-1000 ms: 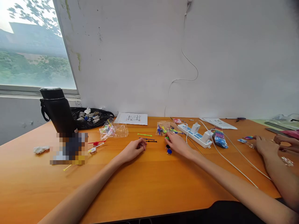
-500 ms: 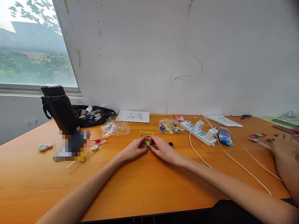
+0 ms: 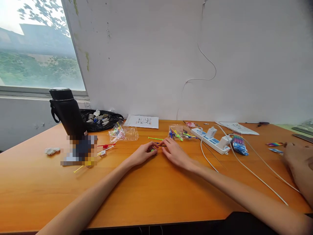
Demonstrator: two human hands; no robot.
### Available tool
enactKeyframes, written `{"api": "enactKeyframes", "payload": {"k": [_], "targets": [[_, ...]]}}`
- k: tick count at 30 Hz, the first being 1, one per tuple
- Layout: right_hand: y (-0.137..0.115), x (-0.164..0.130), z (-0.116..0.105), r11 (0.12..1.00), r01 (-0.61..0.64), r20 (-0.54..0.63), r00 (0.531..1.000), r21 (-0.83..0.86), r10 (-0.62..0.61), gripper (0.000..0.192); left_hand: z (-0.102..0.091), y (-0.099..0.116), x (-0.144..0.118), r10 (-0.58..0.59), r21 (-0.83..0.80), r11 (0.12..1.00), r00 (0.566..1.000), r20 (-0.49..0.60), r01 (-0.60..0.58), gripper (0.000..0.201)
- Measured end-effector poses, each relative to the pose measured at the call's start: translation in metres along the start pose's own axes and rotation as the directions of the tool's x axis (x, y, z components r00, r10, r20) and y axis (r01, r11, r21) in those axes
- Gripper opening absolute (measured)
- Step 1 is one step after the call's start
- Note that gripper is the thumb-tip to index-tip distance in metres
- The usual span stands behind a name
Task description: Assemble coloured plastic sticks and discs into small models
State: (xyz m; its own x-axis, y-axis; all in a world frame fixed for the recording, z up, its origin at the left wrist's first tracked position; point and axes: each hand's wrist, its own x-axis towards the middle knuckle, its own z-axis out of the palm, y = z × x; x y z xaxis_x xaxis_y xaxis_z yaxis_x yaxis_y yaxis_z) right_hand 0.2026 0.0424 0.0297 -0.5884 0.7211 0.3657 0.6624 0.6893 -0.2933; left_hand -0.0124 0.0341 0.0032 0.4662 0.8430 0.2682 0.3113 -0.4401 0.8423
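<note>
Green piece [image 3: 153, 150] between both hands

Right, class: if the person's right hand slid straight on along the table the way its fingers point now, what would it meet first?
The right hand points left, towards the left hand. It would likely meet the small green piece at the left hand's fingertips first, then that hand itself; depth is hard to judge.

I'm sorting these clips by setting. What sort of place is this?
Probably a plain workroom or office used for small hand assembly. An orange wooden table stands against a bare white wall beside a window; a power strip with chargers and clear bags of coloured plastic sticks lie on it, and a co-worker's hand shares it.
</note>
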Motion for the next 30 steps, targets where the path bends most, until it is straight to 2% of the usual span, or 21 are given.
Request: {"api": "enactKeyframes", "payload": {"k": [3,6,12,15,19,22,24,25,26,28,30], "targets": [[0.016,0.003,-0.004,0.979,0.048,0.064,0.997,-0.198,-0.036,0.029,0.000,-0.004,0.001,0.006,0.008,1.000,0.999,-0.035,-0.006,0.036],[0.031,0.010,-0.006,0.958,0.036,0.132,0.991,-0.285,0.002,0.036,-0.001,-0.008,0.003,0.009,-0.018,1.000,0.997,-0.081,-0.010,0.037],[0.037,0.030,-0.001,0.954,0.029,0.231,0.972,-0.300,0.043,0.039,-0.007,-0.014,0.007,-0.035,-0.210,0.978,0.990,-0.135,0.006,0.039],[0.030,0.032,0.001,0.953,0.048,0.217,0.976,-0.298,0.019,0.036,-0.010,-0.016,0.008,-0.072,-0.320,0.947,0.982,-0.176,0.012,0.041],[0.023,0.032,-0.002,0.965,0.049,0.151,0.989,-0.257,-0.010,0.031,-0.013,-0.015,0.007,-0.217,-0.527,0.847,0.950,-0.224,0.069,0.047],[0.020,0.035,-0.009,0.993,-0.031,0.023,0.999,-0.113,0.034,0.030,-0.014,-0.013,0.004,-0.264,-0.583,0.806,0.945,-0.194,0.105,0.053],[0.018,0.037,-0.012,0.986,-0.128,-0.046,0.990,0.108,0.133,0.030,-0.015,-0.012,0.002,-0.262,-0.568,0.816,0.946,-0.191,0.111,0.057],[0.015,0.037,-0.013,0.952,-0.181,-0.050,0.979,0.247,0.199,0.030,-0.015,-0.012,0.002,-0.263,-0.560,0.821,0.944,-0.201,0.110,0.058],[0.013,0.036,-0.013,0.892,-0.229,-0.033,0.964,0.391,0.263,0.029,-0.015,-0.012,0.002,-0.266,-0.555,0.825,0.940,-0.215,0.107,0.058],[0.006,0.029,-0.009,0.710,-0.286,0.046,0.940,0.644,0.338,0.029,-0.015,-0.012,0.002,-0.274,-0.548,0.831,0.929,-0.249,0.098,0.056],[0.000,0.017,-0.001,0.515,-0.300,0.138,0.934,0.803,0.330,0.031,-0.015,-0.014,0.003,-0.280,-0.540,0.837,0.918,-0.280,0.091,0.055]]}}
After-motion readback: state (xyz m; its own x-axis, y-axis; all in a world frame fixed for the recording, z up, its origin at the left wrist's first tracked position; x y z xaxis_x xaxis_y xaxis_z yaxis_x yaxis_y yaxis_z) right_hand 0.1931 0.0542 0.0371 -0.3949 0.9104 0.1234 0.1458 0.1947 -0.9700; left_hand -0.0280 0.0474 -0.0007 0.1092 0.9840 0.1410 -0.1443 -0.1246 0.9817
